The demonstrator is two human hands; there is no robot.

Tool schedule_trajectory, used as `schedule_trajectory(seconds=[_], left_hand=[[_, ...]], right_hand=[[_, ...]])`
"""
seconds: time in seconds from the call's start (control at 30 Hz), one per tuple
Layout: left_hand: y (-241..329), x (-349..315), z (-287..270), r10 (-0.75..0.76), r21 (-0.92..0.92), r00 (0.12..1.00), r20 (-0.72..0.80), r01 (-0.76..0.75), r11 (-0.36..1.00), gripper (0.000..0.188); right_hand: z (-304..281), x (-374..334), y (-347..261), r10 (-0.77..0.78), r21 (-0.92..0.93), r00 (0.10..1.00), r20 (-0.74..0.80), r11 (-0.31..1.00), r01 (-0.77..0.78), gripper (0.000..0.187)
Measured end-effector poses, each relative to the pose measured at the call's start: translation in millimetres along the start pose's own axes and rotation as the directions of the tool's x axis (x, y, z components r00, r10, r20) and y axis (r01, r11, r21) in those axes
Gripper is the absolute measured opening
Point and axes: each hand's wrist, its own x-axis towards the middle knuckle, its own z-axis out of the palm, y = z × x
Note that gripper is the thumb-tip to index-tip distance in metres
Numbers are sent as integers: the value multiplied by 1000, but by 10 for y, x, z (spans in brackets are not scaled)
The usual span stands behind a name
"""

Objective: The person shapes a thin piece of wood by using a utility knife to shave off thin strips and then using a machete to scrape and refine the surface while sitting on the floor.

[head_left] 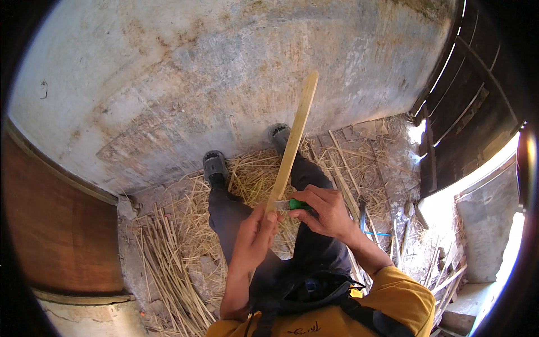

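Note:
My left hand point(254, 238) is closed round the lower end of a long, flat, yellowish strip of wood or bamboo point(296, 135). The strip slants up and away to the right, its rounded far end in front of the wall. My right hand point(330, 212) is closed on a small knife with a green handle point(298, 204). Its short pale blade lies against the strip's right edge, just above my left thumb. Part of the handle is hidden in my right fingers.
Pale shavings point(252, 171) cover the floor round my legs. A bundle of thin sticks point(168, 264) lies at the left, with more loose strips at the right. A stained wall point(224, 84) stands ahead, a brown panel point(62, 224) at the left, dark slats point(466, 112) at the right.

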Motion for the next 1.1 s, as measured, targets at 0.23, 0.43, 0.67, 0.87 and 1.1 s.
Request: schedule_trajectory(seconds=[0.23, 0.43, 0.67, 0.87, 1.1], left_hand=[[29, -35, 29, -8, -19, 1000, -8, 8, 1000, 29], [-95, -29, 49, 90, 61, 996, -24, -89, 994, 33], [-57, -68, 74, 65, 17, 998, -19, -65, 998, 31], [-124, -87, 21, 34, -22, 999, 3, -34, 999, 34], [-174, -136, -34, -121, -137, 990, 77, 131, 982, 35]], right_hand=[[3, -6, -38, -30, -93, 999, 38, 995, 34, 36], [22, 11, -119, -47, -162, 999, -24, 986, 43, 35], [66, -27, -142, -50, -217, 997, -52, 975, 37, 35], [108, -37, -132, -72, -252, 994, -77, 966, 51, 35], [72, 4, 3, 81, -240, 964, -253, 960, -144, 23]])
